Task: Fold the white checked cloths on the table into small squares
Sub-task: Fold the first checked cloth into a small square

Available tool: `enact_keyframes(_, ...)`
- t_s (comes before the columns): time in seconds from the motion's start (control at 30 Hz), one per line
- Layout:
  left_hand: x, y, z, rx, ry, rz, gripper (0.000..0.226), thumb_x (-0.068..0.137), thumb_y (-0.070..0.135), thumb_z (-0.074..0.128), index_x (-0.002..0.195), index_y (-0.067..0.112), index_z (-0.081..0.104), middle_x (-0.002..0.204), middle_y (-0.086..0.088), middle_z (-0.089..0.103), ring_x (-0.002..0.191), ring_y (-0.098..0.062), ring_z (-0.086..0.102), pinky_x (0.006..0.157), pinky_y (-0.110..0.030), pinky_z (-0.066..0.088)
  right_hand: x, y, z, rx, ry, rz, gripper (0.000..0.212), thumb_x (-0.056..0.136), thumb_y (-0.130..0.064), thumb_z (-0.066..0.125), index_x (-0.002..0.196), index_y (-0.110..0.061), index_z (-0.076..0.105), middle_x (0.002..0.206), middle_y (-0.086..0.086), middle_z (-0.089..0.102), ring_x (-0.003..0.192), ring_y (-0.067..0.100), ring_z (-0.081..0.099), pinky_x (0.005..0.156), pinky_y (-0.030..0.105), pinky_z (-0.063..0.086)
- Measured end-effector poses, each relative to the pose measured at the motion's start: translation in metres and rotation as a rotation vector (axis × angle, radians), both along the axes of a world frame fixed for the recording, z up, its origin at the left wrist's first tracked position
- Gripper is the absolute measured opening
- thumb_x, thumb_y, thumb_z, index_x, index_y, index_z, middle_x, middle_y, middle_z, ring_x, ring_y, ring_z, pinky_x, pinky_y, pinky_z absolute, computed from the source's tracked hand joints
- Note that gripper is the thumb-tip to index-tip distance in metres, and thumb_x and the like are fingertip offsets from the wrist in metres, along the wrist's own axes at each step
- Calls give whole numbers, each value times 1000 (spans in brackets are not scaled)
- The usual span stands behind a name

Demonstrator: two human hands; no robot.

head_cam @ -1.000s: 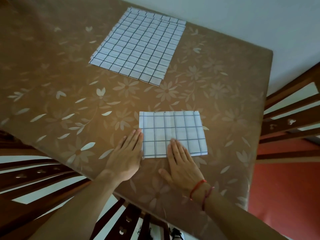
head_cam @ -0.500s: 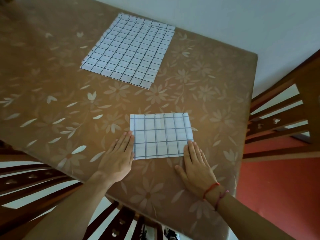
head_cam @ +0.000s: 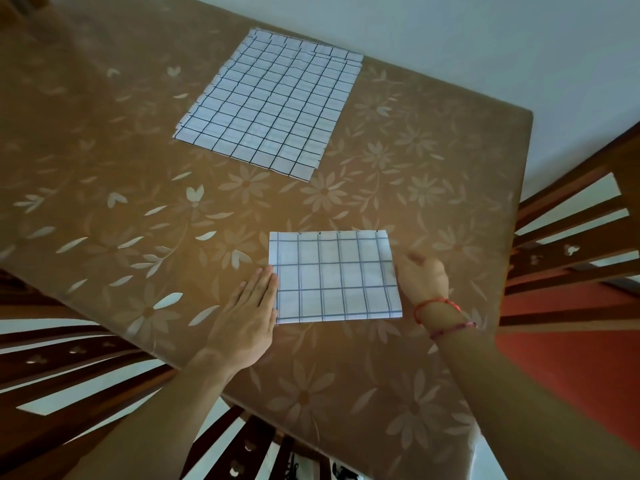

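A folded white checked cloth [head_cam: 334,277] lies flat on the brown flowered table [head_cam: 138,209], near its front edge. My left hand [head_cam: 247,315] lies flat on the table with straight fingers, and the fingertips touch the cloth's left edge. My right hand [head_cam: 420,277], with red strings at the wrist, is at the cloth's right edge and pinches that edge with curled fingers; the fingertips are hidden. A second, larger checked cloth [head_cam: 270,105] lies spread out and unfolded at the far side of the table.
Wooden chair backs stand at the table's right [head_cam: 571,244], at its left [head_cam: 52,358] and under its front edge [head_cam: 249,441]. A white wall runs behind the table. A red floor shows at the right.
My right hand has slid from the cloth's lower middle to its right edge and now takes hold of it. My left hand has stayed at the left edge.
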State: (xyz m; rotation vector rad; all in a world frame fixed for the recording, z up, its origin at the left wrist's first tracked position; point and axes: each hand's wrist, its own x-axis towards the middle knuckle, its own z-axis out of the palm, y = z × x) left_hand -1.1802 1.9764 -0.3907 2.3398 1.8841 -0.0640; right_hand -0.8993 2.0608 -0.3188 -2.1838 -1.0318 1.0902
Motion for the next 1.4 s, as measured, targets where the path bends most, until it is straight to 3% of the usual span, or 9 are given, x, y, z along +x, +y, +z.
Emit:
enact_keyframes(0.3,0,0,1,-15,-14,-5,60,99,31,13,152,5,23,161,-9,13,149,-20,10,118,-37,17,-7,21,-7,-84,177,-56,30,75,-41,68,67,-12,63,63,3,61,62,22,57,59,35,51)
enact_keyframes(0.37,0,0,0,-15,-19,-6,61,99,32,10,153,6,20,162,-8,9,149,-20,6,119,-36,14,-8,23,-7,-132,243,-16,30,72,-45,73,76,-15,68,71,1,66,64,20,62,57,30,50)
enact_keyframes(0.53,-1,-1,0,-24,-49,-14,63,97,35,2,154,8,10,162,-5,-1,149,-17,-4,119,-34,5,-12,24,-6,-139,178,55,68,61,-62,76,103,-9,71,95,12,72,89,29,68,83,41,57)
enact_keyframes(0.63,0,-1,2,-25,-72,-3,62,98,34,6,154,8,11,163,-5,0,149,-17,-4,120,-34,6,-10,23,-10,-100,53,141,44,74,-36,76,94,2,71,94,19,72,89,33,69,81,43,57)
enact_keyframes(0.77,3,2,9,-76,-203,47,60,102,25,36,155,9,12,163,-3,0,150,-14,-2,122,-37,12,-4,19,-12,-77,-63,172,12,79,-20,71,78,-7,72,75,9,70,78,26,68,65,30,54)
enact_keyframes(0.9,6,6,17,-60,-368,173,68,97,20,54,154,10,18,162,-3,16,148,-18,19,116,-33,30,4,12,-10,-45,-22,118,17,79,-18,73,64,-20,65,67,1,66,72,22,65,64,28,53)
enact_keyframes(1.0,7,7,21,-21,-432,221,61,98,20,53,151,10,26,158,-4,26,144,-20,28,110,-25,32,10,4,-9,-10,55,-8,8,74,-16,75,73,-10,72,73,9,72,76,27,70,72,41,60)
enact_keyframes(1.13,22,2,32,66,-448,141,58,94,16,59,147,9,36,152,-6,38,138,-23,39,110,-39,41,13,-12,-1,15,137,-116,16,76,-14,75,63,-15,66,70,7,70,69,24,67,71,37,59)
enact_keyframes(1.4,77,-21,40,95,-371,-23,64,88,25,68,144,9,41,146,-7,45,133,-21,45,103,-38,47,-5,-53,7,-57,353,-319,11,75,-11,76,71,-13,67,69,2,65,69,23,64,71,38,58)
